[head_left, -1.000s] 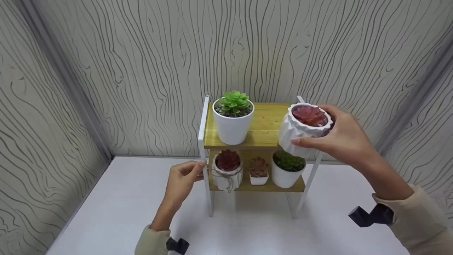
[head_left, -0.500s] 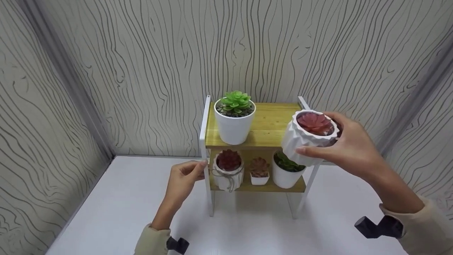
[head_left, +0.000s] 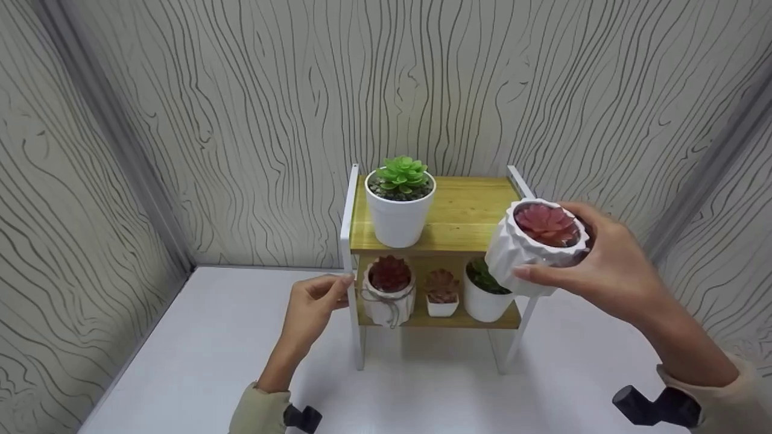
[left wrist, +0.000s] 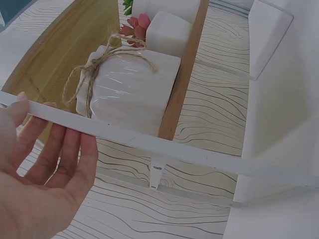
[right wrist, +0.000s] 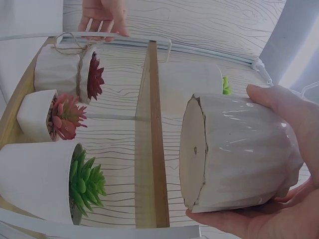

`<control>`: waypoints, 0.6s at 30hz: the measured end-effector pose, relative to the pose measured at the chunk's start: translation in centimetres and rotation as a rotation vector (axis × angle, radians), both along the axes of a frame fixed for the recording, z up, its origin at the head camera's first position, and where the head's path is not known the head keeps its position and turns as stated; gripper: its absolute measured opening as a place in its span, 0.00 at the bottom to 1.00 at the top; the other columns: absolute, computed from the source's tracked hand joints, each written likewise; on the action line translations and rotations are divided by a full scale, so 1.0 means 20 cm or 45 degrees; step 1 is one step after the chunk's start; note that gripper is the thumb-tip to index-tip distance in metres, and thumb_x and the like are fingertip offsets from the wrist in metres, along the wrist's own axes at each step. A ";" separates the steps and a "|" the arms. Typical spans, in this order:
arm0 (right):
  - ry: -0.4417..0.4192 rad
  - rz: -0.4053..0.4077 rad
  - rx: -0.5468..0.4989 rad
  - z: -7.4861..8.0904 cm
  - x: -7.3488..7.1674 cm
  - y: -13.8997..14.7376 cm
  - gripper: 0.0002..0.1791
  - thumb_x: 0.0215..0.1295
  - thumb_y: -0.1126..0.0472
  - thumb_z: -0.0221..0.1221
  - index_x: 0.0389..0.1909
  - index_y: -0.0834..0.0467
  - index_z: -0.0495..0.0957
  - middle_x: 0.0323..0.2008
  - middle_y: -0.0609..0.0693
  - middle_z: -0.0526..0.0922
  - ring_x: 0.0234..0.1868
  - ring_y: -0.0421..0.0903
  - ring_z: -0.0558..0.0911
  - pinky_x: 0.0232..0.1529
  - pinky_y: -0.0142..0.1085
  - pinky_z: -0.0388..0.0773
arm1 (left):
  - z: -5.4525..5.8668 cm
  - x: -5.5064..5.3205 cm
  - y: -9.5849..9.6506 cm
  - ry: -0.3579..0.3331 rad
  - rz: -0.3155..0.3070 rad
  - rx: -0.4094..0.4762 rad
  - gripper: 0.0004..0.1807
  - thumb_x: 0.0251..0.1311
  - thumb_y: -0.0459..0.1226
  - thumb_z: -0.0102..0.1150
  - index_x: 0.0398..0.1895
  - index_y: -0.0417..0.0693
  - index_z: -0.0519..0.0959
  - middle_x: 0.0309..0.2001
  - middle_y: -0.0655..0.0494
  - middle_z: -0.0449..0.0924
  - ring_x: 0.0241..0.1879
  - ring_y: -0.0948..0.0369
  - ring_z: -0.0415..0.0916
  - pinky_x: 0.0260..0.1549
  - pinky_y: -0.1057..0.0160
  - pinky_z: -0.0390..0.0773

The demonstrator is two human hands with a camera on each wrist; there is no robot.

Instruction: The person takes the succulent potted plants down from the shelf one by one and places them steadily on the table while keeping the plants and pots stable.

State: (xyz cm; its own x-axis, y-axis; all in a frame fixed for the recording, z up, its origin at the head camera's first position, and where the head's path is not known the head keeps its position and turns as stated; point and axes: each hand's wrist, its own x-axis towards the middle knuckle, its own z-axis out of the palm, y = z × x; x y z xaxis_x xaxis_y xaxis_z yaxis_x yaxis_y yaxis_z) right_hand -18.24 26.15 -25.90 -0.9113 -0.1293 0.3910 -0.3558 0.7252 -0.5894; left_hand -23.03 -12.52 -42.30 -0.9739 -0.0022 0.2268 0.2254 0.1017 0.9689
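My right hand (head_left: 609, 271) grips a white ridged pot (head_left: 518, 259) with a red succulent (head_left: 547, 225) in it, in front of the upper board's right end. In the right wrist view the pot's unglazed base (right wrist: 193, 149) shows, apart from the board. With thumb and fingers my left hand (head_left: 313, 307) pinches the left white post of a two-tier plant shelf (head_left: 470, 208); the left wrist view shows the thumb on one side of the post (left wrist: 124, 134) and fingers on the other. Close beside it stands a white pot tied with twine (head_left: 389, 304), holding a dark red succulent.
On the upper board's left is a white pot with a green succulent (head_left: 400, 217). The lower board also bears a small square pot (head_left: 442, 307) and a white pot with a green plant (head_left: 485, 301), partly covered by the held pot. A patterned wall (head_left: 271, 120) rises behind the white table (head_left: 199, 337).
My right hand has brought the ridged pot down, toward me and slightly right, uncovering more of the upper board's right end. My left hand has stayed on the post.
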 end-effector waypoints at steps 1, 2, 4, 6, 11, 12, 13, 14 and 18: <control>0.003 -0.001 -0.001 0.00 0.00 0.00 0.49 0.47 0.49 0.84 0.69 0.57 0.73 0.55 0.55 0.84 0.46 0.30 0.80 0.44 0.17 0.76 | 0.00 0.00 0.00 -0.002 0.002 -0.004 0.15 0.73 0.43 0.64 0.47 0.39 0.89 0.44 0.44 0.90 0.43 0.58 0.88 0.49 0.62 0.90; 0.005 -0.005 -0.001 -0.01 0.01 0.01 0.49 0.46 0.49 0.84 0.69 0.57 0.73 0.55 0.56 0.84 0.46 0.29 0.80 0.44 0.16 0.76 | 0.00 0.00 0.00 -0.005 0.004 -0.007 0.15 0.73 0.44 0.64 0.47 0.40 0.89 0.44 0.45 0.90 0.43 0.59 0.88 0.49 0.63 0.90; 0.003 -0.004 -0.005 -0.02 0.02 0.01 0.49 0.46 0.49 0.84 0.69 0.57 0.72 0.55 0.56 0.84 0.45 0.28 0.80 0.44 0.16 0.76 | 0.01 0.00 0.00 -0.013 0.014 -0.006 0.15 0.73 0.44 0.65 0.46 0.41 0.90 0.45 0.45 0.90 0.44 0.57 0.88 0.49 0.63 0.90; 0.000 -0.001 -0.011 -0.03 0.03 0.02 0.50 0.46 0.50 0.84 0.70 0.58 0.72 0.56 0.57 0.84 0.45 0.27 0.80 0.44 0.17 0.77 | 0.00 0.00 0.00 -0.016 0.024 -0.004 0.14 0.72 0.44 0.65 0.46 0.42 0.90 0.44 0.45 0.90 0.44 0.56 0.88 0.49 0.63 0.90; -0.006 0.007 -0.015 -0.06 0.05 0.04 0.50 0.46 0.52 0.85 0.70 0.57 0.72 0.56 0.57 0.85 0.45 0.27 0.80 0.43 0.18 0.78 | 0.00 0.00 -0.01 -0.014 0.032 -0.010 0.15 0.72 0.44 0.65 0.47 0.40 0.89 0.44 0.44 0.90 0.43 0.58 0.88 0.49 0.62 0.90; -0.007 0.005 -0.015 -0.06 0.06 0.04 0.50 0.46 0.52 0.85 0.70 0.57 0.72 0.55 0.57 0.85 0.45 0.27 0.80 0.43 0.18 0.78 | 0.00 0.00 -0.01 -0.016 0.030 -0.012 0.16 0.72 0.44 0.65 0.47 0.39 0.89 0.44 0.44 0.90 0.43 0.59 0.88 0.49 0.62 0.90; -0.007 0.003 -0.016 -0.07 0.06 0.05 0.50 0.46 0.52 0.85 0.70 0.57 0.72 0.55 0.57 0.85 0.45 0.27 0.80 0.43 0.18 0.78 | 0.00 0.00 0.00 -0.018 0.028 -0.012 0.16 0.72 0.44 0.65 0.48 0.38 0.89 0.45 0.44 0.90 0.43 0.59 0.88 0.49 0.62 0.90; -0.011 0.003 -0.017 -0.07 0.07 0.05 0.50 0.46 0.53 0.85 0.70 0.58 0.72 0.55 0.57 0.84 0.45 0.27 0.80 0.42 0.19 0.78 | 0.00 0.00 0.00 -0.017 0.025 -0.014 0.17 0.72 0.44 0.65 0.48 0.38 0.89 0.44 0.44 0.90 0.43 0.59 0.88 0.49 0.61 0.90; -0.025 0.003 -0.031 -0.09 0.08 0.07 0.50 0.47 0.55 0.84 0.71 0.59 0.71 0.55 0.58 0.84 0.43 0.28 0.81 0.40 0.20 0.80 | 0.00 0.00 0.00 -0.018 0.024 -0.025 0.15 0.73 0.44 0.64 0.46 0.41 0.89 0.44 0.45 0.90 0.44 0.58 0.88 0.50 0.61 0.90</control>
